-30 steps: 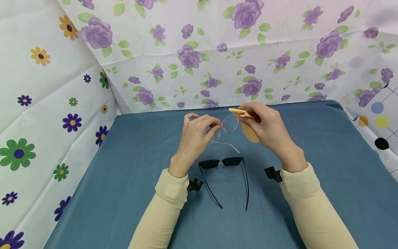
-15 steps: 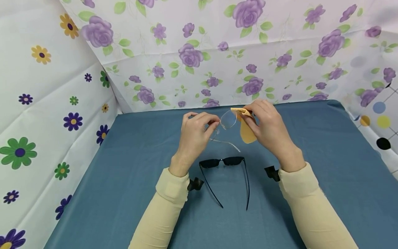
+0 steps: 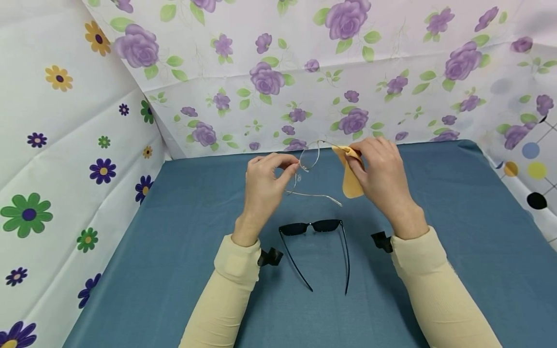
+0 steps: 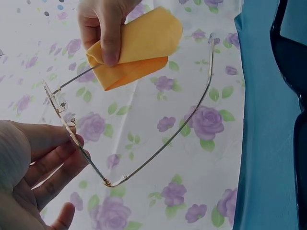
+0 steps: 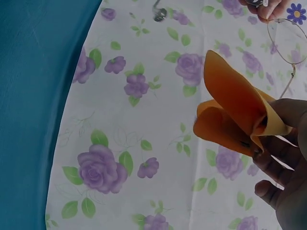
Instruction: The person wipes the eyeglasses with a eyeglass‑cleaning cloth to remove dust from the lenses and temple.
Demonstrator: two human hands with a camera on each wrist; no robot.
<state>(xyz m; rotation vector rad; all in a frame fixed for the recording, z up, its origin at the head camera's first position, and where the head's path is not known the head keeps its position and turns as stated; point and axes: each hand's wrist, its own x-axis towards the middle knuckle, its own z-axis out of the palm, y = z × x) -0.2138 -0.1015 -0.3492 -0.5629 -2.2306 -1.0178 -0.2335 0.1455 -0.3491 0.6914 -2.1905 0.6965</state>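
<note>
Thin wire-rimmed eyeglasses (image 3: pixel 310 155) are held up above the far part of the table. My left hand (image 3: pixel 266 186) pinches their front between thumb and fingers. In the left wrist view, one temple arm (image 4: pixel 154 154) sweeps out free, while the other runs into a folded yellow cloth (image 4: pixel 139 40). My right hand (image 3: pixel 383 169) pinches this cloth around the end of that arm, which the folds hide. The cloth's loose flap hangs below my fingers. Black sunglasses (image 3: pixel 326 225) lie unfolded on the table between my forearms, lenses away from me.
A blue-grey cloth covers the table (image 3: pixel 200 203). Behind it rises a white curtain (image 3: pixel 304 111) with purple roses, and a flowered sheet (image 3: pixel 74 193) borders the left side. Small black wrist mounts (image 3: pixel 271 257) sit at both cuffs.
My left hand has shifted slightly left with the eyeglasses, and my right hand slightly right with the cloth. More of the temple arm now shows between lens and cloth. The sunglasses stay put.
</note>
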